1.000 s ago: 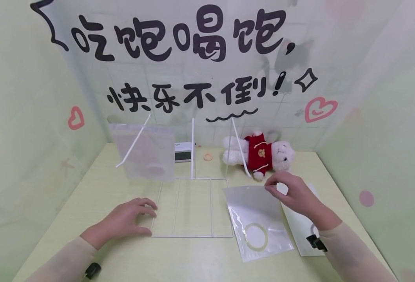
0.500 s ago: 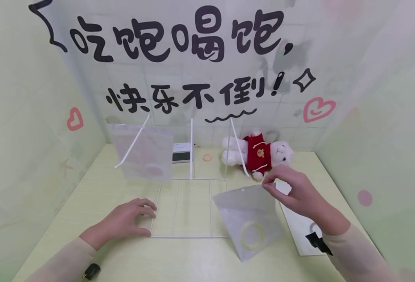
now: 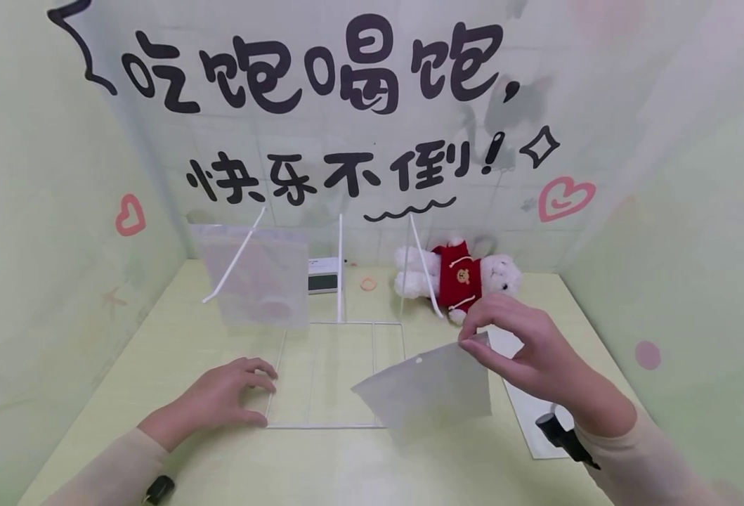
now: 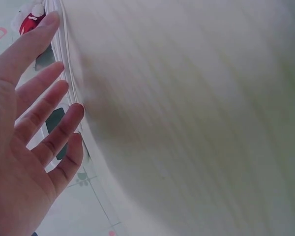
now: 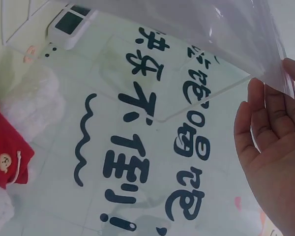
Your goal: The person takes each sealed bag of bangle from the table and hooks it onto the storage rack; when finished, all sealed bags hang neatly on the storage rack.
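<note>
My right hand (image 3: 539,355) pinches the top corner of a clear plastic bag (image 3: 438,386) between thumb and fingertips. The bag hangs tilted above the table, right of a white wire rack (image 3: 327,426), with a small punched hole near its top edge. In the right wrist view the bag (image 5: 206,29) stretches from the fingertips across the top. My left hand (image 3: 210,397) rests at the left side of the rack's base, thumb at the front corner, fingers slightly bent along the wire. Another clear bag (image 3: 277,274) hangs on the rack's left prong (image 3: 235,253).
Behind the rack stand a small white device (image 3: 324,281) with a dark screen and an orange ring (image 3: 368,284). A plush bear (image 3: 460,277) in red lies at the back right. A flat white packet (image 3: 530,414) lies partly under the right forearm.
The right hand has lifted the bag from nearly flat and drawn it left toward the rack, tilting it. The left hand stays in place on the rack's base.
</note>
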`<state>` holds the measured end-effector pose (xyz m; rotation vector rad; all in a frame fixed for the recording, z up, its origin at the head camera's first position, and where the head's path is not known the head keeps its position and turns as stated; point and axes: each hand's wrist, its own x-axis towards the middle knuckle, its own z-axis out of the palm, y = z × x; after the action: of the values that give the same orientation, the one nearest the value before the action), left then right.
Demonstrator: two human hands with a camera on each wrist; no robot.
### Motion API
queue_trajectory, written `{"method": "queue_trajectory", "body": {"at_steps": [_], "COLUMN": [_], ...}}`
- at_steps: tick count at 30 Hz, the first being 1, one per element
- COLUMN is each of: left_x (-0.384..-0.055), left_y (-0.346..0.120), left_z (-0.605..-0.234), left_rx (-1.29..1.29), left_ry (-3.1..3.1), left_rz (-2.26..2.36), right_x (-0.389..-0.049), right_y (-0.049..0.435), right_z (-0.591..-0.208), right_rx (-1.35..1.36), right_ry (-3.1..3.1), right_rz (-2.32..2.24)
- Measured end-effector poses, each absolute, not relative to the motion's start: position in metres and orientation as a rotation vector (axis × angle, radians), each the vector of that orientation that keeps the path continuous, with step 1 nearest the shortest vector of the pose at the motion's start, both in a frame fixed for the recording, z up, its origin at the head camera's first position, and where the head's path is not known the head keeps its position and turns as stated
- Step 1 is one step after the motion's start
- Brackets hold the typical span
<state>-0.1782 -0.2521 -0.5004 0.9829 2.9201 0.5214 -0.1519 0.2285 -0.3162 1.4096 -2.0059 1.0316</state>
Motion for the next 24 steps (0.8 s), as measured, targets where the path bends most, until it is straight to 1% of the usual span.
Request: {"method": "queue_trajectory", "body": {"at_steps": [3, 12, 24], "left_x": [-0.178, -0.176, -0.176], "left_y": [-0.253, -0.252, -0.252], "left_z": [-0.501, -0.5, -0.5], "left_rx": [0.987, 1.004, 1.029], "left_ry": [2.92, 2.93, 2.942], "left_rz": [0.529, 0.517, 0.514], "right_x": [-0.15, -0.154, -0.167], "right_y": [0.218, 0.192, 0.16], "right_z": [-0.305, -0.275, -0.264], "right_rx": [1.444, 1.412, 1.482], "right_ry": [-1.94, -1.911, -1.927], "right_rz": [1.023, 0.868, 0.88]}}
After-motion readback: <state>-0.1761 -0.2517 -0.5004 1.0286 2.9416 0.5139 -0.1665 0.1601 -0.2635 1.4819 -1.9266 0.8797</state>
